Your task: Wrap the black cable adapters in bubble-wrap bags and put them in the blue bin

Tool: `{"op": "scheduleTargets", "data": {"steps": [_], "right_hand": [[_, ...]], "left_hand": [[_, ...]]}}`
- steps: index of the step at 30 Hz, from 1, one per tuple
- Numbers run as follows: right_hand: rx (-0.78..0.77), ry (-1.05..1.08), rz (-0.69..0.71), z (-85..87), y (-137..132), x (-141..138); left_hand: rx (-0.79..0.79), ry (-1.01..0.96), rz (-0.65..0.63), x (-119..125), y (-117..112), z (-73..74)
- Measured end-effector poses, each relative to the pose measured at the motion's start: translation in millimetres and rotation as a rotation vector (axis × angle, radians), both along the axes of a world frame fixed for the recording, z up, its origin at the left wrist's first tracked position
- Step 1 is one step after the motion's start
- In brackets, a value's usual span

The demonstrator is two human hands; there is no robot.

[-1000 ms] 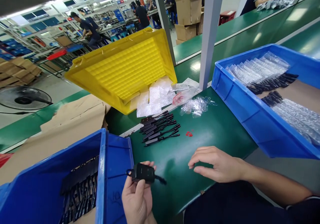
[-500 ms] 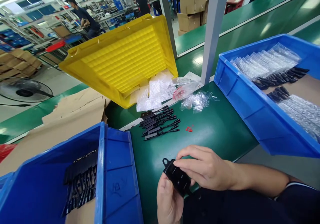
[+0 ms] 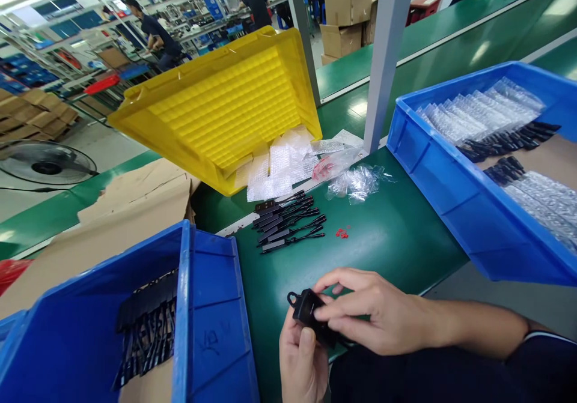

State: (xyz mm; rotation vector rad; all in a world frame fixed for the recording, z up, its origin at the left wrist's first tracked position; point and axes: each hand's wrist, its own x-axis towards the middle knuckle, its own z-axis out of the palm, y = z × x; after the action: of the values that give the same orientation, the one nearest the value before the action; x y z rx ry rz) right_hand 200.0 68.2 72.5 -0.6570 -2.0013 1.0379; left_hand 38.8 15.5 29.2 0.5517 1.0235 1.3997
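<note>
Green counter runs across the view, a tilted yellow tray leaning at the back, blue bins either side: the right bin has bagged parts, the left bin black ones. Mid-counter, a row of black cable pieces. Down front, left hand and right hand meet, fingers of both grasping a small black device just above the counter's near edge.
</note>
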Motion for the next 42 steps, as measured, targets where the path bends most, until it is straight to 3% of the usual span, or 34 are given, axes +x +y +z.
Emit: {"op": "scheduleTargets", "data": {"steps": [3,11,17,24,31,37,42], "right_hand": [[-0.036,0.024,0.056,2.3,0,2],[0.169,-0.017,-0.124,-0.4,6,0],[0.289,-0.043,-0.154,-3.8,4,-2],[0.267,-0.008,-0.134,-3.9,2,-4],[0.061,0.02,0.031,0.5,-1,1],[0.11,0.023,-0.11,-0.9,6,-4],[0.219,0.004,-0.086,2.9,6,-6]], "left_hand": [[0.029,0.008,0.023,-1,0,0.2],[0.016,-0.018,-0.049,-6,-7,-12.4],[-0.096,0.011,0.025,-13,-12,-20.5],[-0.131,0.04,0.048,-17,-14,-25.0],[-0.084,0.018,0.005,-19,-13,-19.3],[-0.093,0.012,0.01,-14,-13,-18.0],[-0.102,-0.004,0.002,-9,-9,-11.2]]}}
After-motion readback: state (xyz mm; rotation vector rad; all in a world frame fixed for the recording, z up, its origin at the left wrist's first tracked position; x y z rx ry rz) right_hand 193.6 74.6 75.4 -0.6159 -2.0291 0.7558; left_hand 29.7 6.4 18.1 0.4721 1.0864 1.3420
